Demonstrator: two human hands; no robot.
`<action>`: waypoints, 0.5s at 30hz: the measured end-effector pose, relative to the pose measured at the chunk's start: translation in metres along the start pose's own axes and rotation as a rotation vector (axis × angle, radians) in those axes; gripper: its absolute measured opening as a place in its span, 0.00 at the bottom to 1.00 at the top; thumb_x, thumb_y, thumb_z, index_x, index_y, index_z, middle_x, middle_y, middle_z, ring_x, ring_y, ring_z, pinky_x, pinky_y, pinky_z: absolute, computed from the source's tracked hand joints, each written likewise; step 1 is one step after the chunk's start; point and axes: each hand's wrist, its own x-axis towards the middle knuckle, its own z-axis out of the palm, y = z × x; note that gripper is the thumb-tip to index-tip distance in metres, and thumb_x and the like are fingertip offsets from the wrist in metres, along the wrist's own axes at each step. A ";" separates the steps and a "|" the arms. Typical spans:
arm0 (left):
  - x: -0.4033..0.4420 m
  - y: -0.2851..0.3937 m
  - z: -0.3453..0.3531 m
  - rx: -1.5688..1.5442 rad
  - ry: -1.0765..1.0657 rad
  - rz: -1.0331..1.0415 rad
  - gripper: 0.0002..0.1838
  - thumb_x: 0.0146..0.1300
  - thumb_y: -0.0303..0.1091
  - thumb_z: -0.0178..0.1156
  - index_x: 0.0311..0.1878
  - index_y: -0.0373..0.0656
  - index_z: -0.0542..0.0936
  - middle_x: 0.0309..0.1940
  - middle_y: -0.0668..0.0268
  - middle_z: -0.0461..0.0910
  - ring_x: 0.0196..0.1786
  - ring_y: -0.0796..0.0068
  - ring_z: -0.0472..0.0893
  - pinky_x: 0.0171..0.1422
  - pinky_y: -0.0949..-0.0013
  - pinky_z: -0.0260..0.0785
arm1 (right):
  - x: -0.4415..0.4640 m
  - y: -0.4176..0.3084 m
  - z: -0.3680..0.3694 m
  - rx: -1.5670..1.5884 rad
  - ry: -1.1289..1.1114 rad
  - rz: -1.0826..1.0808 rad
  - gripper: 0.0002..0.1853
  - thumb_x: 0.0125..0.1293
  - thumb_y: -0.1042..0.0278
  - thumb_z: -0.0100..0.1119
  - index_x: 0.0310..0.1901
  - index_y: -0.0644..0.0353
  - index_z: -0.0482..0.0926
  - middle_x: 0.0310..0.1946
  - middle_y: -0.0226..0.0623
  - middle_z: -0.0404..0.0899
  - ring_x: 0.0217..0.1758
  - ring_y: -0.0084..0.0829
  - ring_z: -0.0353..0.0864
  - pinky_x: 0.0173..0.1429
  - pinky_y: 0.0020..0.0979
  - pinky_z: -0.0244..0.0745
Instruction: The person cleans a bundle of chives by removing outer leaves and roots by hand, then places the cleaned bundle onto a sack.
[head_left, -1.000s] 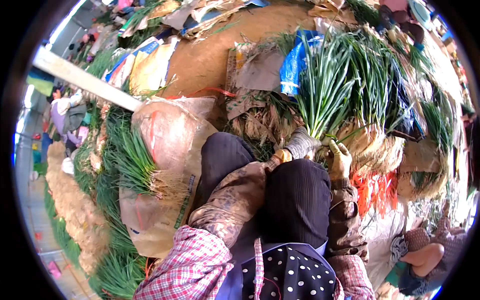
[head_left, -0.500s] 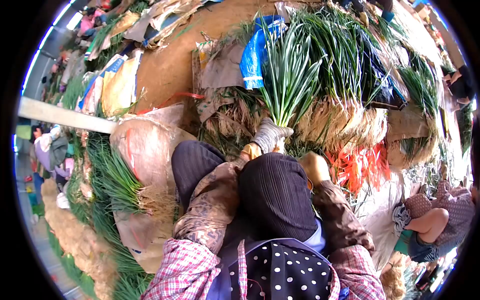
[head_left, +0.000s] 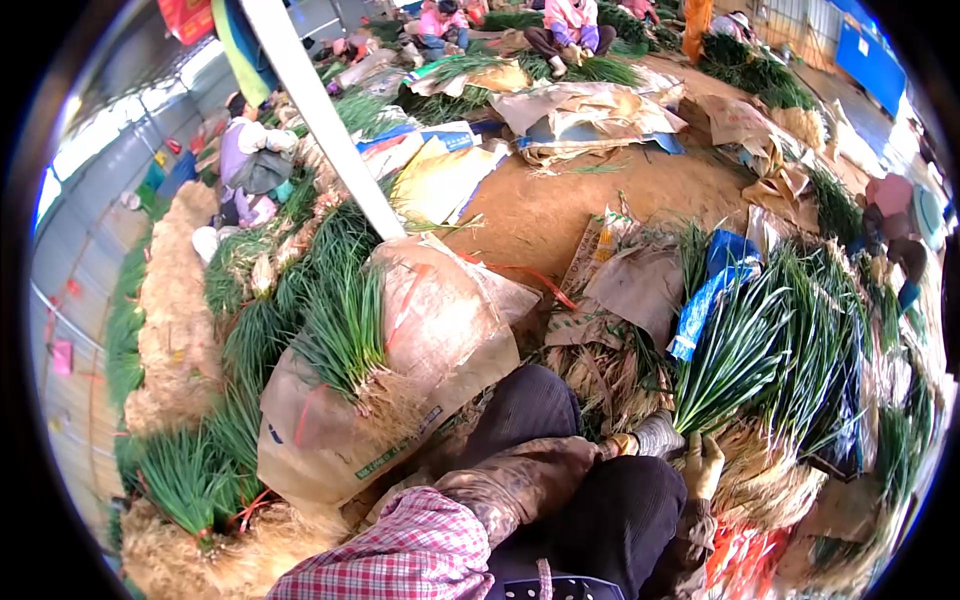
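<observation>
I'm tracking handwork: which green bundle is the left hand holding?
The leafy bundle beside the blue plastic: the left hand grips its base. The root-fringed bunch on the sack lies unheld.

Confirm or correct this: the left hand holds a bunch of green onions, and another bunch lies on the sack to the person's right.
Wrong side: the other bunch lies on the sack to the person's left, as the head view shows. The left hand does hold a bunch of green onions.

Brown floor (head_left: 530, 215), slanting white pole (head_left: 322, 115), ribbed far wall (head_left: 800, 32), blue panel (head_left: 868, 65) (upper right), bright daylight (head_left: 100, 132).
</observation>
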 end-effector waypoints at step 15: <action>-0.033 0.035 -0.066 -2.191 0.080 -0.072 0.09 0.60 0.32 0.62 0.40 0.39 0.78 0.29 0.65 0.79 0.35 0.72 0.79 0.40 0.70 0.74 | -0.044 0.081 -0.039 -0.368 -0.389 -0.133 0.15 0.54 0.61 0.61 0.41 0.60 0.81 0.33 0.45 0.82 0.37 0.43 0.81 0.44 0.37 0.75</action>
